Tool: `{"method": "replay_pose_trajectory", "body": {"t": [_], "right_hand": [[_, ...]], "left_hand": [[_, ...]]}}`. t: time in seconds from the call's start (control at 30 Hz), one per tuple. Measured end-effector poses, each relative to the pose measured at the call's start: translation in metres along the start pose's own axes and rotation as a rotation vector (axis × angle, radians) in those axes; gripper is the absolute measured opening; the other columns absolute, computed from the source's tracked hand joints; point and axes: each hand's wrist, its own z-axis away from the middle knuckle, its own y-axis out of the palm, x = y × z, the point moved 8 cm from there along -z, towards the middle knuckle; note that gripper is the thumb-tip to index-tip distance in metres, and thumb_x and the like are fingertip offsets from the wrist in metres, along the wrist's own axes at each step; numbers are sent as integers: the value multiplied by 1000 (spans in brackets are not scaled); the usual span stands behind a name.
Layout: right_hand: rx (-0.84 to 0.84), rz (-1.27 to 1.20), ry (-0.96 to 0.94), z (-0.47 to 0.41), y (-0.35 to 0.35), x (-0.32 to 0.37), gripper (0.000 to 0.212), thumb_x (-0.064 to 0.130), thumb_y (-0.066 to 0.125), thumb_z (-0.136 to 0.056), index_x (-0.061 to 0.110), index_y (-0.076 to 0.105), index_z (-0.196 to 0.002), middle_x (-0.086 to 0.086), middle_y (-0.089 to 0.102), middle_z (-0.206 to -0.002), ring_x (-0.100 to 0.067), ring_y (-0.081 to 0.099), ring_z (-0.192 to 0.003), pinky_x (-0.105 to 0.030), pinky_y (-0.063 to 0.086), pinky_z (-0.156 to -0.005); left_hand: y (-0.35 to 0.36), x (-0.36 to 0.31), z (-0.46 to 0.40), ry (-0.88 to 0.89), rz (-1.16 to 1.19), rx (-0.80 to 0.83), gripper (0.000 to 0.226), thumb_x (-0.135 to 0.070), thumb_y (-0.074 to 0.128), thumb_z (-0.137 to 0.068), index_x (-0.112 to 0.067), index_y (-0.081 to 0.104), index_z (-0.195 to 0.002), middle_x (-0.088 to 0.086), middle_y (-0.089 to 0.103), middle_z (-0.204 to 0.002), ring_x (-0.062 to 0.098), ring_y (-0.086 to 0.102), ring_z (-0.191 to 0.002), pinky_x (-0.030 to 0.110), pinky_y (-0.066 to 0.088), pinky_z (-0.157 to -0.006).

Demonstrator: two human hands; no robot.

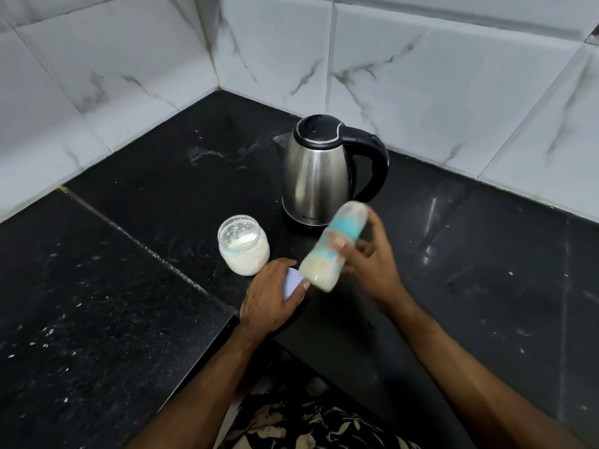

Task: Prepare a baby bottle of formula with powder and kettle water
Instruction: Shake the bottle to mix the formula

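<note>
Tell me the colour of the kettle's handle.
Black, seen in the head view: the kettle handle.

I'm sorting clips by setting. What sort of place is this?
Most likely a home kitchen corner: a dark stone counter meets marble-look wall tiles, and a steel electric kettle stands beside an open jar of white powder.

The kettle stands on the counter in the corner where the tiled walls meet, its handle at 3 o'clock and spout at 9. The powder jar sits on the counter at the kettle's 8 o'clock, near it. At the kettle's 6 o'clock, the right hand holds the bottle tilted above the counter. The left hand, at the jar's 5 o'clock, holds a lid just beside the bottle's lower end.
</note>
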Motion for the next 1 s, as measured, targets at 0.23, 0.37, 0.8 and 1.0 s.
{"method": "replay_pose_trajectory", "body": {"t": [0.23,0.37,0.8,1.0], "right_hand": [[136,134,62,7,8,-12,78,7,73,-80,23,33,-146,-2,68,-111,-18,72,-94,-32,60,-66],[22,67,12,-8,-6,-4,76,14,74,-79,22,36,-145,-3,68,-114,-22,72,-97,-37,60,-69],[-53,-13,-18,-19,-14,6,77,21,82,-77,27,38,-140,-4,69,-112,-23,72,-97,-40,60,-68],[113,123,47,-3,1,-18,79,5,77,-81,29,34,-143,-8,68,-114,-20,73,-95,-35,61,-68]], "left_hand": [[5,8,0,-40,30,38,53,-50,63,-86,-16,57,-126,0,61,-125,16,57,-115,34,46,-98],[1,5,1,-42,-1,-5,54,-54,57,-89,-16,56,-126,-3,60,-124,13,56,-115,28,43,-99],[0,2,1,-41,-24,-20,54,-56,53,-90,-15,57,-126,-2,60,-125,14,56,-116,26,42,-99],[4,7,-1,-54,11,38,60,-58,57,-86,-15,56,-127,-1,60,-125,16,56,-116,32,45,-100]]}}
